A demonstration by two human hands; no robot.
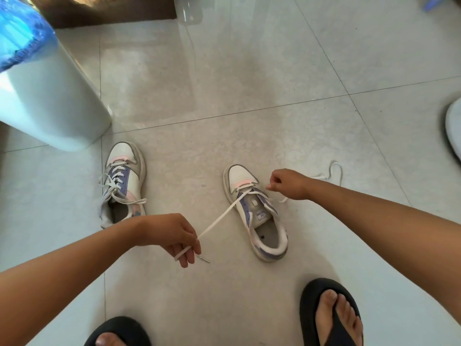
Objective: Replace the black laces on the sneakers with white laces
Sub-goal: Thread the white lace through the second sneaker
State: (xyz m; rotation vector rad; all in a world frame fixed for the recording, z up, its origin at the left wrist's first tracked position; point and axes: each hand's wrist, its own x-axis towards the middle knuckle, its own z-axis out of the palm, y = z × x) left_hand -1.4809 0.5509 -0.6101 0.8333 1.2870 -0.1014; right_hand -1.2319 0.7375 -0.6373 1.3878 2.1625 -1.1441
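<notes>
Two white sneakers with purple and pink panels stand on the tiled floor. The left sneaker (pixel 124 181) is laced up with a white lace. The right sneaker (pixel 257 213) has a white lace (pixel 219 217) through its lowest eyelets only. My left hand (pixel 172 237) grips one end of that lace, pulled taut toward me, its tip hanging past my fingers. My right hand (pixel 287 183) pinches the other end beside the shoe's toe. Behind my right wrist another white lace (pixel 333 172) lies loose on the floor. No black lace is in view.
A white bin (pixel 50 101) with a blue liner stands at the left, close to the left sneaker. My feet in black flip-flops (pixel 329 313) are at the bottom. A white object (pixel 454 128) lies at the right edge.
</notes>
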